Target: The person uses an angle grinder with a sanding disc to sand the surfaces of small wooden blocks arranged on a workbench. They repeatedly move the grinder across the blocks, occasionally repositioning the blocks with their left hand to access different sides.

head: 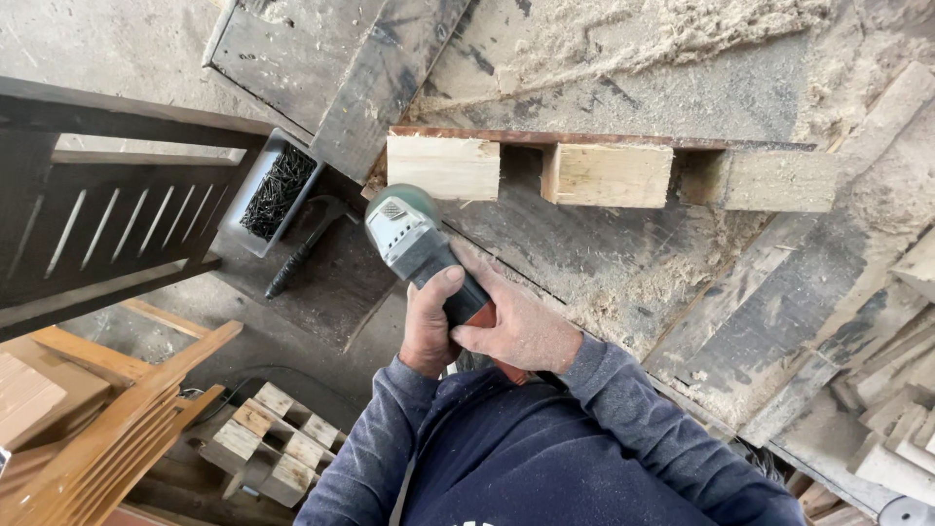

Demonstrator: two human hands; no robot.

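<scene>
In the head view, the left hand (429, 326) and the right hand (521, 331) both close their fingers around the angle grinder (414, 244) (grey head, dark handle), near the left wooden block (443, 168) at the workbench (604, 263) far edge.

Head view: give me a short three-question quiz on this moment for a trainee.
1. True or false: both hands grip the power tool.
2. What fills the grey tray beside the hammer? A) dark nails B) wood blocks C) sawdust
3. How many pale wood blocks hang under the board ahead of the tool?

Key:
1. True. The left hand and right hand both wrap its handle.
2. A.
3. Three: the left block, the middle block, the right block.
</scene>
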